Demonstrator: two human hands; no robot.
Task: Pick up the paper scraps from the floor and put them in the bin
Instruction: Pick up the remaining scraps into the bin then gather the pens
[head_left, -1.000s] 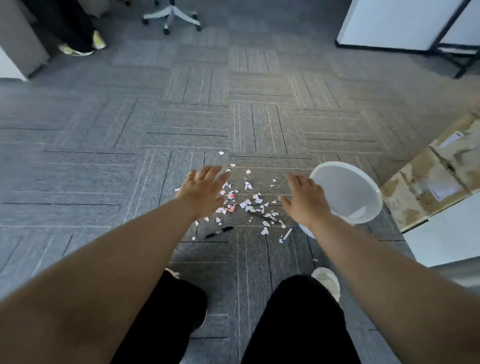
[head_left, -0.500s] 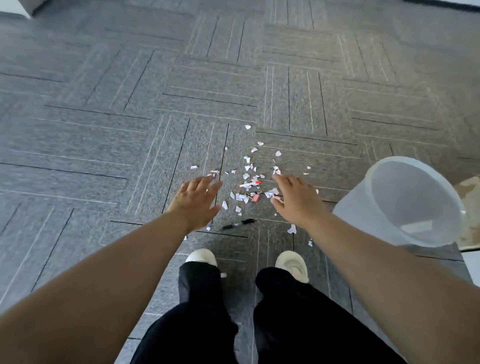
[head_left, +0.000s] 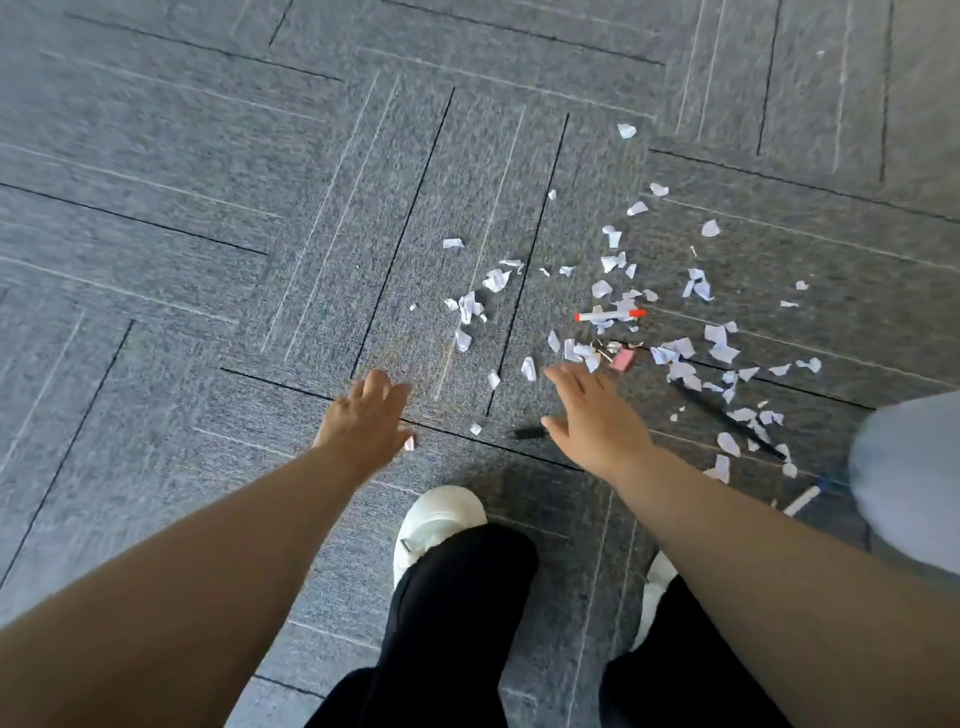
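Hands (head_left: 363, 423) (head_left: 597, 418) just short of paper scraps (head_left: 601, 288)

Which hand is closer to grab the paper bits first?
Right. The right hand reaches beside the thickest paper scraps, and the bin is on its side. The left hand hovers over mostly bare carpet.

One wide-angle view comes from the person's head and faces steeply down at the grey line-patterned carpet-tile floor (head_left: 208, 208) just ahead of the white shoes (head_left: 436, 519). Both forearms enter from the bottom edge, with the left hand (head_left: 363, 421) and right hand (head_left: 597, 415) near mid-frame. The scattered white paper scraps (head_left: 496, 280) lie right of centre, near enough to tell apart. The right edge cuts off the pale translucent plastic bin (head_left: 914, 493).
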